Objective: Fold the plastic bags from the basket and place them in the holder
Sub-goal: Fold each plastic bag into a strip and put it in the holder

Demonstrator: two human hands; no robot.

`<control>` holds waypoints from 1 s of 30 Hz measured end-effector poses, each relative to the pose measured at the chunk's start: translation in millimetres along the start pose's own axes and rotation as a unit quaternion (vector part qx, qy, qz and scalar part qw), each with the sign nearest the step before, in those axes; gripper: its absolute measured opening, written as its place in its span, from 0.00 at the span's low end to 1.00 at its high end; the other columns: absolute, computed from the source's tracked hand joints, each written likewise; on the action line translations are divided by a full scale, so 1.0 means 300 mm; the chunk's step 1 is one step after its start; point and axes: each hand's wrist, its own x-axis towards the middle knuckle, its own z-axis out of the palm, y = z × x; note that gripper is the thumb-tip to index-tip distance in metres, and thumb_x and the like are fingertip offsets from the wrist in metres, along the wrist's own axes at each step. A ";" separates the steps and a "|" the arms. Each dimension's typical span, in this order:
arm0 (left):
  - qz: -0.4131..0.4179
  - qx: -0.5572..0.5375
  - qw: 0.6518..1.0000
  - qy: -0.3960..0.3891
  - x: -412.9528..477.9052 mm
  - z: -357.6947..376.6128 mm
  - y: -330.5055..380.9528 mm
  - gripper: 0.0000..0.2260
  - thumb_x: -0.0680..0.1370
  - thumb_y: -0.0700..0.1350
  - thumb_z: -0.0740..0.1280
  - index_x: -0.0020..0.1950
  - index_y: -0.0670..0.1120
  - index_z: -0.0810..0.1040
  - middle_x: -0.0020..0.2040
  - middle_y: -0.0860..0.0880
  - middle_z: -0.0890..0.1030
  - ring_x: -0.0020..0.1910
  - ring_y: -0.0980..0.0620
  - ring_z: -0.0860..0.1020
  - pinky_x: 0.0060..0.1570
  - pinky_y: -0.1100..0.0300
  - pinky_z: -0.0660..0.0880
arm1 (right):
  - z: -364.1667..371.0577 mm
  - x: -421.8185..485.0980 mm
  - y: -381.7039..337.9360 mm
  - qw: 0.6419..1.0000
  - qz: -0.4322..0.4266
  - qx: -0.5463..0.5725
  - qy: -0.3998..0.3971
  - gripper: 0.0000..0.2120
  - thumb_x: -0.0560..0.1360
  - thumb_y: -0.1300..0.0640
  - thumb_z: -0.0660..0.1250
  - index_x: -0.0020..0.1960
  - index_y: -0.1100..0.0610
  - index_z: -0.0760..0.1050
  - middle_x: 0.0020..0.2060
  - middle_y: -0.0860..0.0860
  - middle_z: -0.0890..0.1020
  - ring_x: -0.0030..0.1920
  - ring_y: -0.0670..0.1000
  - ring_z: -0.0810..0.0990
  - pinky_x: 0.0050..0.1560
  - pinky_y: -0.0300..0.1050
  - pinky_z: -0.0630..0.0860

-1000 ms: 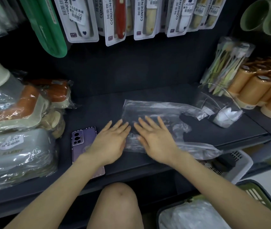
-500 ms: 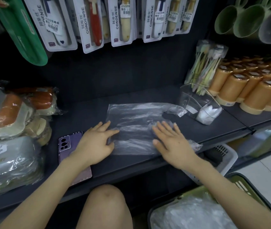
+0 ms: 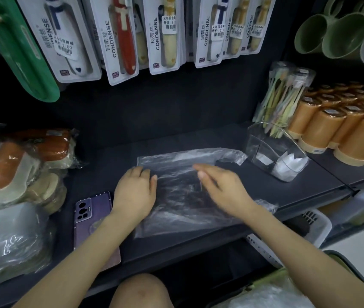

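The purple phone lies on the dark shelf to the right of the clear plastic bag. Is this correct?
Not quite. The head view shows the purple phone lying on the dark shelf to the left of the clear plastic bag, not to the right.

Person's body, seen from own head camera.
Left hand [image 3: 135, 194]: bare, broad back, short fingers, smooth knuckles.
Left forearm [image 3: 76, 258]: bare from wrist to near-left edge of view, slim, smooth.
Right hand [image 3: 223, 187]: bare, fingers motion-blurred; thumbnail [image 3: 200, 174] short, rounded.
Right forearm [image 3: 309, 252]: bare from wrist to near-right edge of view, widening toward elbow.
Knee [image 3: 140, 290]: bare, rounded, near centre, faint blotch on kneecap.
What is worn: cannot tell.
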 end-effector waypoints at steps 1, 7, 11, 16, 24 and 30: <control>-0.004 0.006 1.000 -0.008 0.028 0.002 -0.005 0.23 0.83 0.50 0.51 0.64 0.34 0.75 0.64 0.35 0.75 0.65 0.35 0.72 0.68 0.45 0.66 | -0.001 0.052 0.014 0.999 0.016 -0.021 0.026 0.22 0.82 0.48 0.53 0.68 0.58 0.73 0.65 0.52 0.77 0.67 0.50 0.73 0.65 0.34 0.63; -0.024 0.074 0.988 -0.131 0.179 0.065 -0.032 0.29 0.83 0.58 0.43 0.79 0.42 0.47 0.80 0.46 0.47 0.78 0.48 0.45 0.76 0.54 0.42 | 0.113 0.281 0.100 0.972 -0.002 -0.204 -0.113 0.24 0.84 0.49 0.49 0.77 0.57 0.59 0.76 0.53 0.61 0.77 0.51 0.55 0.75 0.47 0.43; -0.038 0.079 0.986 -0.140 0.180 0.108 -0.055 0.31 0.82 0.61 0.42 0.79 0.44 0.45 0.80 0.48 0.45 0.78 0.50 0.44 0.76 0.54 0.41 | 0.101 0.264 0.202 0.941 0.060 -0.276 -0.184 0.25 0.83 0.44 0.42 0.79 0.51 0.51 0.78 0.48 0.53 0.78 0.49 0.48 0.75 0.53 0.37; -0.039 0.047 0.987 -0.149 0.181 0.096 -0.056 0.30 0.82 0.60 0.42 0.79 0.45 0.43 0.80 0.48 0.43 0.78 0.50 0.42 0.76 0.55 0.39 | -0.009 0.232 0.268 0.925 0.125 -0.301 -0.195 0.26 0.83 0.44 0.41 0.79 0.51 0.51 0.78 0.49 0.52 0.78 0.49 0.47 0.75 0.54 0.37; 0.047 0.024 0.997 -0.064 -0.014 -0.027 0.039 0.40 0.71 0.62 0.27 0.79 0.44 0.45 0.78 0.48 0.40 0.76 0.51 0.36 0.70 0.61 0.30 | 0.150 -0.004 -0.067 0.961 -0.050 -0.269 -0.032 0.26 0.79 0.48 0.49 0.66 0.62 0.75 0.64 0.58 0.77 0.67 0.57 0.74 0.70 0.57 0.55; 0.048 0.034 0.986 -0.155 -0.116 0.065 0.056 0.41 0.67 0.66 0.20 0.77 0.49 0.35 0.78 0.51 0.37 0.75 0.54 0.33 0.72 0.59 0.31 | 0.122 -0.111 0.050 0.957 0.025 -0.270 -0.100 0.39 0.79 0.39 0.30 0.73 0.57 0.66 0.71 0.55 0.70 0.73 0.56 0.66 0.74 0.55 0.44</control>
